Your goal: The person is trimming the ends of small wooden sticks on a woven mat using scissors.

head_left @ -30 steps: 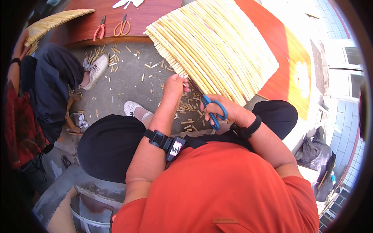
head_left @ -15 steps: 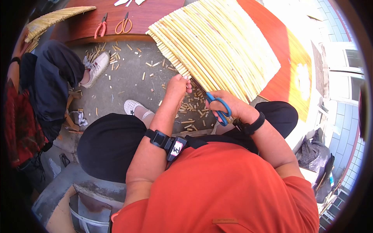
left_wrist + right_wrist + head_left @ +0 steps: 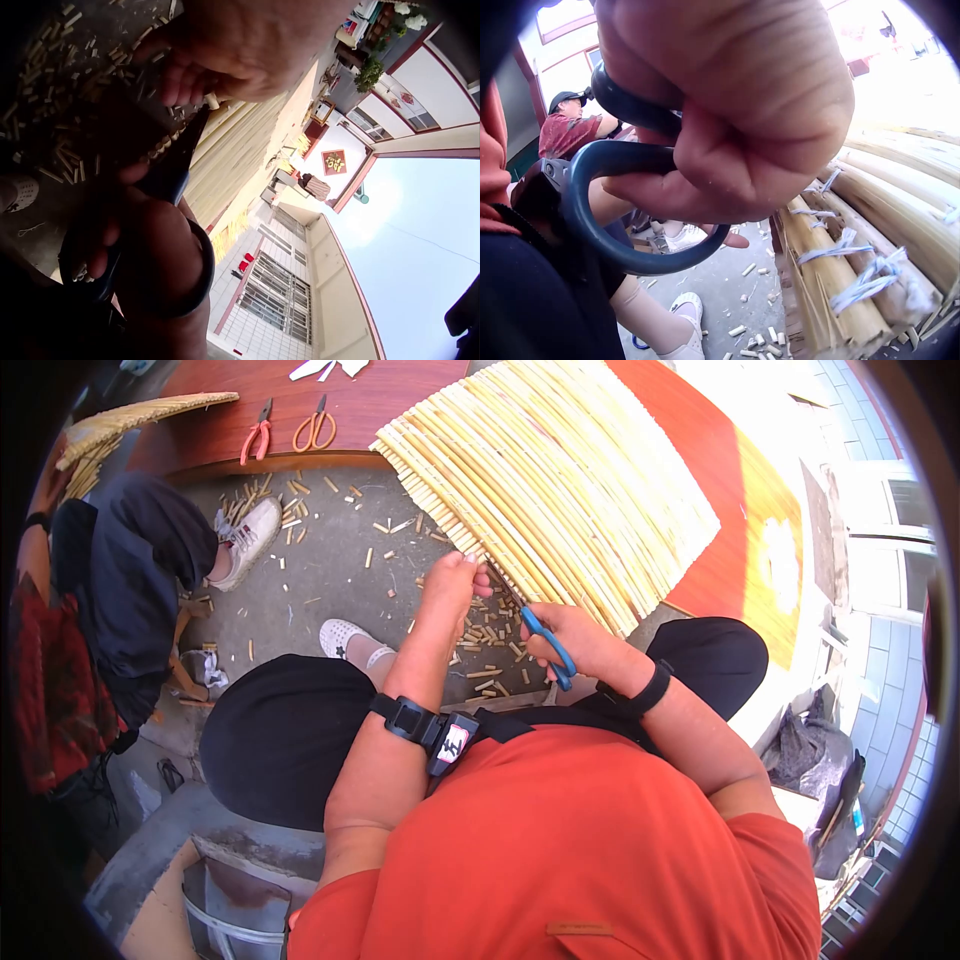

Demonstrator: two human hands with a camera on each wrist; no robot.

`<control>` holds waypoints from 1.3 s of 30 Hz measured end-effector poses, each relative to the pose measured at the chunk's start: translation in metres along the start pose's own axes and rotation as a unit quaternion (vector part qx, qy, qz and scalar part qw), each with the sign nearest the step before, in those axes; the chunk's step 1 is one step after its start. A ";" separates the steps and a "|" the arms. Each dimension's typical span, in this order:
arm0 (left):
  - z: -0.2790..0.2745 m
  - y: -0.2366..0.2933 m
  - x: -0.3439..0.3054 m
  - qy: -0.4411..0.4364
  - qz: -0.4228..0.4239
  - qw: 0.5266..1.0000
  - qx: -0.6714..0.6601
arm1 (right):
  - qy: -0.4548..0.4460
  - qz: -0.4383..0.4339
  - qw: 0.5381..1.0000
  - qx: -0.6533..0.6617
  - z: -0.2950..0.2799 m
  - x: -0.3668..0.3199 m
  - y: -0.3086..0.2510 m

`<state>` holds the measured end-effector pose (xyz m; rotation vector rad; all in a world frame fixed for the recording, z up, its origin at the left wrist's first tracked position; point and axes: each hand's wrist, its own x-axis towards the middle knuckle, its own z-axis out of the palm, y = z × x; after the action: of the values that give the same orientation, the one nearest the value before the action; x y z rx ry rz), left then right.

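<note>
Before you, the red table (image 3: 400,400) carries a reed mat (image 3: 560,480) overhanging its near edge. At its far left lie red-handled pliers (image 3: 256,435) and orange-handled scissors (image 3: 314,428). Cut stick ends (image 3: 290,510) litter the concrete floor (image 3: 330,590).

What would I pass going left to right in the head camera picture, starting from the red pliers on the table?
First the red-handled pliers → orange-handled scissors → left hand → blue-handled scissors, held by the right hand → black wrist strap. The reed mat spans too much to place.
</note>
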<state>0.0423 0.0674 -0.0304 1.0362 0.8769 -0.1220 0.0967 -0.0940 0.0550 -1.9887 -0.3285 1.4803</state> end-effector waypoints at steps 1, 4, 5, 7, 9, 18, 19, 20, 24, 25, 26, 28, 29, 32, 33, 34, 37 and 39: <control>0.000 -0.006 0.005 0.006 0.014 1.000 0.001 | 0.000 0.000 1.000 0.000 -0.002 0.000 0.000; -0.002 -0.012 0.010 0.013 0.028 1.000 0.002 | -0.063 0.018 0.997 0.036 -0.009 -0.003 0.001; -0.002 -0.013 0.012 0.012 0.028 1.000 0.002 | -0.072 0.013 0.996 0.047 -0.011 -0.004 0.001; -0.002 -0.012 0.012 0.011 0.028 1.000 0.005 | -0.080 0.008 0.995 0.059 -0.014 -0.005 -0.001; -0.002 -0.012 0.011 0.011 0.029 0.999 0.007 | -0.094 0.009 0.994 0.061 -0.016 -0.004 -0.003; -0.007 -0.008 0.011 -0.014 0.021 1.000 0.002 | -0.082 0.003 0.995 0.055 -0.018 0.003 -0.016; -0.007 -0.008 0.012 -0.016 0.020 1.000 0.001 | -0.082 0.004 0.995 0.054 -0.018 0.003 -0.016; -0.007 -0.008 0.012 -0.018 0.020 1.000 0.000 | -0.084 0.003 0.995 0.048 -0.019 0.003 -0.016; -0.007 -0.009 0.012 -0.014 0.021 1.000 -0.001 | -0.084 0.008 0.996 0.042 -0.020 0.002 -0.018; -0.007 -0.009 0.012 -0.014 0.021 1.000 -0.001 | -0.084 0.008 0.996 0.042 -0.020 0.002 -0.017; -0.007 -0.009 0.012 -0.014 0.021 1.000 0.000 | -0.082 0.004 0.996 0.045 -0.019 0.003 -0.015; -0.007 -0.009 0.012 -0.015 0.021 1.000 -0.001 | -0.081 0.000 0.996 0.048 -0.018 0.002 -0.014; -0.006 -0.009 0.011 -0.015 0.022 1.000 -0.001 | -0.081 0.003 0.995 0.053 -0.018 0.002 -0.013; -0.006 -0.007 0.010 -0.011 0.020 1.000 0.002 | -0.079 0.007 0.995 0.057 -0.018 0.001 -0.012; -0.005 -0.007 0.009 -0.012 0.020 1.000 0.003 | -0.078 0.008 0.995 0.055 -0.018 0.001 -0.012; -0.005 -0.006 0.009 -0.010 0.019 1.000 0.005 | -0.077 0.008 0.995 0.056 -0.018 0.001 -0.012; -0.005 -0.007 0.010 -0.011 0.018 1.000 0.006 | -0.077 0.006 0.996 0.054 -0.018 0.002 -0.012; -0.005 -0.007 0.010 -0.013 0.017 1.000 0.005 | -0.075 0.001 0.997 0.035 -0.020 0.004 -0.009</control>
<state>0.0429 0.0704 -0.0437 1.0551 0.8360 -0.1113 0.1179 -0.0912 0.0607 -1.8284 -0.3329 1.6233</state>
